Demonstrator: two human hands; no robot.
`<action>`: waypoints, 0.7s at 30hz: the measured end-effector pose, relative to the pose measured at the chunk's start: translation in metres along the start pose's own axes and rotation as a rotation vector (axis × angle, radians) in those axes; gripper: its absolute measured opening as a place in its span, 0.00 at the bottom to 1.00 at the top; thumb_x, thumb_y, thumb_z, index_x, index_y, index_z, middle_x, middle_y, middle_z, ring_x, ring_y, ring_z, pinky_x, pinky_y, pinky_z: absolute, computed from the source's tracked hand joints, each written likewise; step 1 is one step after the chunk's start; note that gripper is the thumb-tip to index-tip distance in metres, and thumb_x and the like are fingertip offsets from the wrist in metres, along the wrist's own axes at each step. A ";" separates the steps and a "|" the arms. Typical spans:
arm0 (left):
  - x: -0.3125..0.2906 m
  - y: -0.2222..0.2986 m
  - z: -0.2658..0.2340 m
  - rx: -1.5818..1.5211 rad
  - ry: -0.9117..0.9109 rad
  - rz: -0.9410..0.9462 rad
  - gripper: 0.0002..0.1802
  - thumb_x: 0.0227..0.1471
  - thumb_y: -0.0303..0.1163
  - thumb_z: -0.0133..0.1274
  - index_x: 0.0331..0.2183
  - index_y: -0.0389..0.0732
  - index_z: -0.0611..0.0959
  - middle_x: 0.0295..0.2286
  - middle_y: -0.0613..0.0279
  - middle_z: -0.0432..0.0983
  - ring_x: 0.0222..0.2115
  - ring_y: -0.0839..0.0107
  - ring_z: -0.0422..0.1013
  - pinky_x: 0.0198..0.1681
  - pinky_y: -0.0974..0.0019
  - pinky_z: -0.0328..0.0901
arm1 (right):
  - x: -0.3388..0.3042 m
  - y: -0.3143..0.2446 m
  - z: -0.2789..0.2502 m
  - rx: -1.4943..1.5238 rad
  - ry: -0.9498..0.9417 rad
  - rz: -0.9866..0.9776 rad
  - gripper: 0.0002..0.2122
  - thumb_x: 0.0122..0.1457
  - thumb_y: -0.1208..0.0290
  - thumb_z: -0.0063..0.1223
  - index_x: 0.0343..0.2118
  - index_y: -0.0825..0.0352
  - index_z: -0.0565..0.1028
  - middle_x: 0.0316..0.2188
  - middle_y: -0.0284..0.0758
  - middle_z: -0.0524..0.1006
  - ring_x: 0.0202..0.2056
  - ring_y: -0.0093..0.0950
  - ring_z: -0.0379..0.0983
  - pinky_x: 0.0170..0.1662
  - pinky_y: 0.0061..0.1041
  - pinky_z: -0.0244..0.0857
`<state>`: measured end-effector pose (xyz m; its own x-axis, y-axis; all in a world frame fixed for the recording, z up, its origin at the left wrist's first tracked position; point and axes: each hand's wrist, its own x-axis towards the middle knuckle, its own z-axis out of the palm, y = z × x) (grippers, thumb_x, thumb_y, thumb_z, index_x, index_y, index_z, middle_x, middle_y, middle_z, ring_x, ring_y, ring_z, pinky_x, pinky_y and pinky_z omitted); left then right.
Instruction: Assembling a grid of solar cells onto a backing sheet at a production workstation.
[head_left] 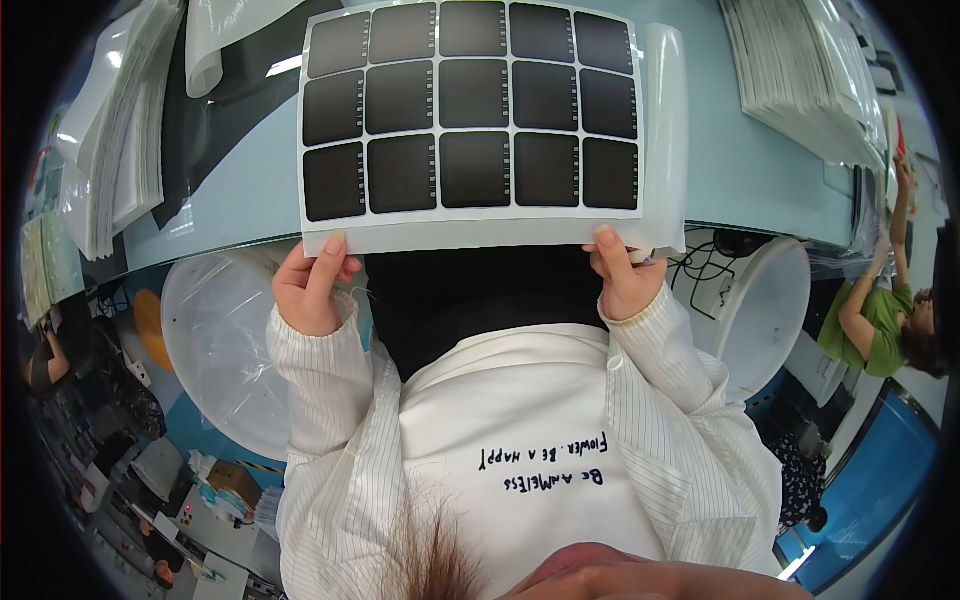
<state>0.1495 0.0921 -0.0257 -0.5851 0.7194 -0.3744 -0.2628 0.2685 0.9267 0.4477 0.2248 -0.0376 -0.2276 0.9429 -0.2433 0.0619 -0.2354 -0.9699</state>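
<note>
A white-backed sheet of black square stickers (pixel 475 172) spans the front of the table, its squares set in three rows with pale gaps between. My left hand (pixel 318 288) pinches the sheet's near left corner, thumb on top and fingers underneath. At the near right corner my right hand (pixel 626 275) grips the same sheet in the same way. The near margin sticks out past the table edge toward me. Along the right side of the sheet lies a curled strip of translucent film (pixel 664 140). The fingertips under the sheet are hidden.
Stacks of glossy sheets stand at the left (pixel 125 150) and right (pixel 800 85) of the pale blue table (pixel 245 222). Below its edge are a plastic-lined bin (pixel 225 355) on the left and a white bin (pixel 775 315) on the right. A person in green (pixel 868 325) works at far right.
</note>
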 end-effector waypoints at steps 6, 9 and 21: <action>-0.001 -0.001 -0.002 0.020 0.008 0.004 0.13 0.54 0.35 0.60 0.36 0.34 0.84 0.25 0.61 0.80 0.26 0.76 0.73 0.32 0.73 0.64 | -0.001 0.002 -0.006 0.064 -0.042 -0.023 0.09 0.60 0.69 0.58 0.34 0.69 0.74 0.23 0.34 0.75 0.15 0.16 0.58 0.18 0.17 0.48; -0.003 0.002 0.002 -0.004 0.020 -0.016 0.14 0.54 0.36 0.60 0.36 0.34 0.84 0.26 0.62 0.80 0.26 0.76 0.73 0.33 0.73 0.64 | -0.007 -0.006 -0.012 -0.110 -0.191 -0.044 0.11 0.56 0.66 0.64 0.29 0.70 0.76 0.18 0.27 0.72 0.17 0.14 0.57 0.22 0.18 0.51; 0.001 -0.004 -0.007 -0.173 -0.096 0.073 0.12 0.56 0.35 0.57 0.34 0.34 0.83 0.26 0.61 0.79 0.27 0.75 0.72 0.33 0.73 0.64 | 0.003 -0.176 0.020 -0.942 -0.620 -0.319 0.10 0.62 0.83 0.44 0.46 0.73 0.70 0.36 0.38 0.75 0.30 0.23 0.72 0.36 0.20 0.65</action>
<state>0.1446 0.0875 -0.0302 -0.5334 0.7931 -0.2942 -0.3552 0.1057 0.9288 0.4169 0.2642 0.1319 -0.7817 0.5898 -0.2029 0.5526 0.5040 -0.6638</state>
